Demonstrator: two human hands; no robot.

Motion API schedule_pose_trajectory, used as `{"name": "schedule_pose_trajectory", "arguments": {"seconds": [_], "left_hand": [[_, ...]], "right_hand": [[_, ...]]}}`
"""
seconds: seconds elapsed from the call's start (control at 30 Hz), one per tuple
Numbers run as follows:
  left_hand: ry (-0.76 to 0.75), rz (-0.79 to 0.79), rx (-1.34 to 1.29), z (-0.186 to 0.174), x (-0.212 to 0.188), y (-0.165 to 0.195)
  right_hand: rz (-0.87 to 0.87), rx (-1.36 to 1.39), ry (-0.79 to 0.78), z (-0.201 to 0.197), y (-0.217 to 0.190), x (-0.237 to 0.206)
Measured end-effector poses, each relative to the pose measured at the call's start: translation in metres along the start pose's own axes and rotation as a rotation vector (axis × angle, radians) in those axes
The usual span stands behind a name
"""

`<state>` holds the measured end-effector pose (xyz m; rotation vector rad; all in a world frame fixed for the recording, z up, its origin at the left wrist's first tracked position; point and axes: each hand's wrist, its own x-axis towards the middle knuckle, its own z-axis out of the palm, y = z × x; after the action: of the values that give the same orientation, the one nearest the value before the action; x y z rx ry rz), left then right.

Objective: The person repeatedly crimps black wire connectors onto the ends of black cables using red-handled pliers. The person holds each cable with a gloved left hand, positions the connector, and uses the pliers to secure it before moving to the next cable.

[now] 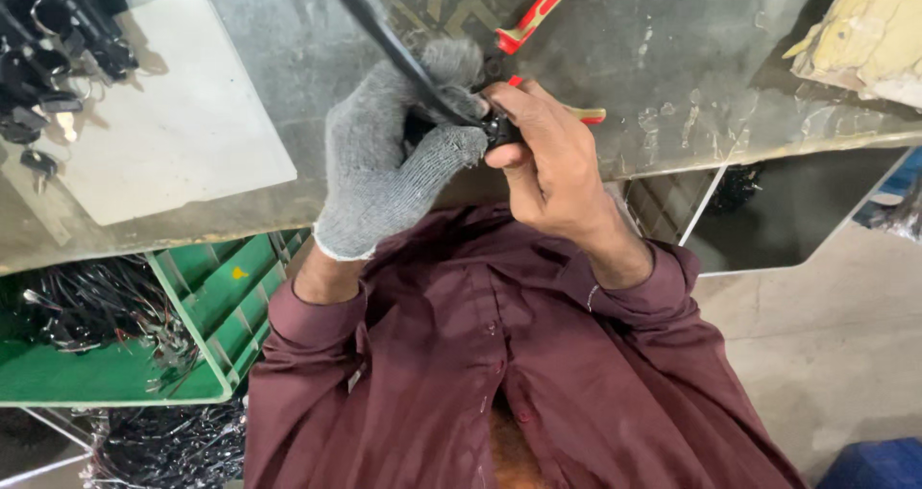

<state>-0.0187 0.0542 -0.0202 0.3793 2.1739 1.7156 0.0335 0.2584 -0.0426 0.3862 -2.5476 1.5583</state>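
Scuffed grey worktop is lying beneath; the gloved left hand is gripping a black cable running up-left, while the bare right hand is pinching its black end piece.

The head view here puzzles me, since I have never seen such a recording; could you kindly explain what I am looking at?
The camera sits on a person's head and looks straight down, so you see their maroon shirt and both hands at a worn workbench. The left hand wears a grey knit glove; the right hand is bare. Together they grip a small black part on the end of a black cable. Red-handled pliers lie just beyond the hands, a white sheet lies on the left of the bench, and a green crate of black wires stands below.
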Motion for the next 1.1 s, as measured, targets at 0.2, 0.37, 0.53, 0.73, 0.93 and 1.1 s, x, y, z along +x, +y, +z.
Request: {"name": "schedule_pose_trajectory", "arguments": {"seconds": [0.2,0.37,0.53,0.73,0.93,1.1], "left_hand": [[0.139,0.175,0.275,0.023,-0.011,0.003],[0.027,0.145,0.227,0.025,-0.002,-0.006],[-0.088,0.32,0.212,0.015,0.003,-0.009],[-0.235,0.309,-0.029,-0.005,0.014,0.016],[-0.262,0.401,-0.188,-0.009,0.004,0.007],[-0.07,0.224,-0.203,0.012,-0.007,-0.007]], "right_hand": [[0.212,0.345,-0.07,-0.004,0.016,0.003],[0.417,0.505,-0.147,-0.005,0.02,-0.002],[0.293,0.672,-0.139,0.0,0.022,-0.007],[0.292,0.755,-0.522,-0.006,0.044,-0.007],[0.402,1.162,-0.622,0.009,0.058,-0.035],[0.274,0.887,-0.19,0.039,0.06,-0.05]]}}
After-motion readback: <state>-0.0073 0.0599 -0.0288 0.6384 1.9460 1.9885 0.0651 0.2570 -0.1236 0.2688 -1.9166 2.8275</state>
